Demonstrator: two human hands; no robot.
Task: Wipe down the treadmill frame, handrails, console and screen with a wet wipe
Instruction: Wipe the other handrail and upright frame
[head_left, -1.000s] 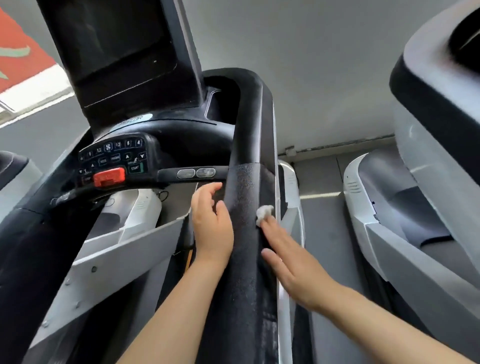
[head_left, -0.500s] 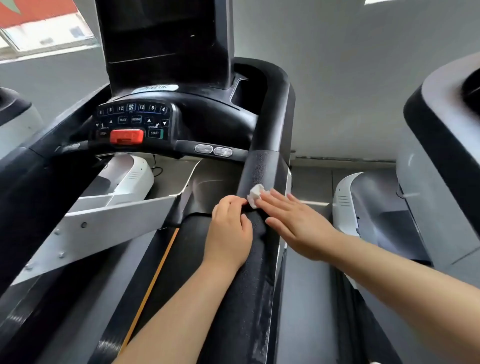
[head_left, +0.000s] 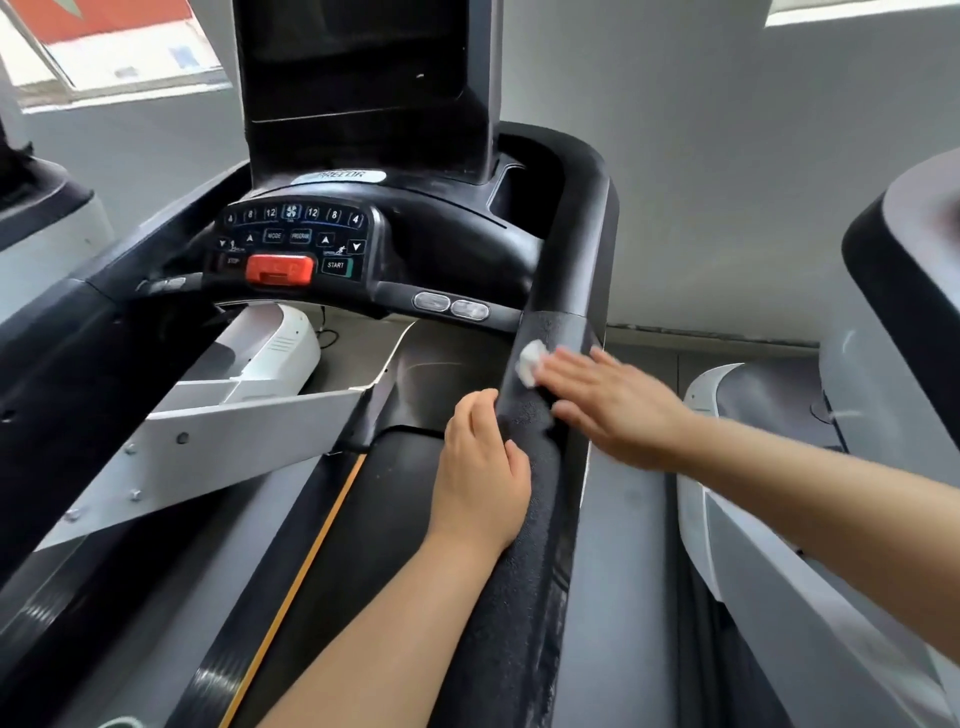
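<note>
The right hand (head_left: 618, 405), fingers straight, presses one wet wipe (head_left: 531, 361) onto the right handrail (head_left: 566, 270). The left hand (head_left: 483, 467) curls round that rail's inner edge, just beside it.

Bright, even daylight throughout, entering from a pale window opening (head_left: 119, 57) at the upper left of the frame and a second bright strip (head_left: 862, 11) at the upper right, both blown out. Soft sheen along the glossy black curved handrail (head_left: 571, 234). Motion blur on the right hand (head_left: 618, 410). Wide-angle bending of straight lines toward the edges. Shadows faint and diffuse.
</note>
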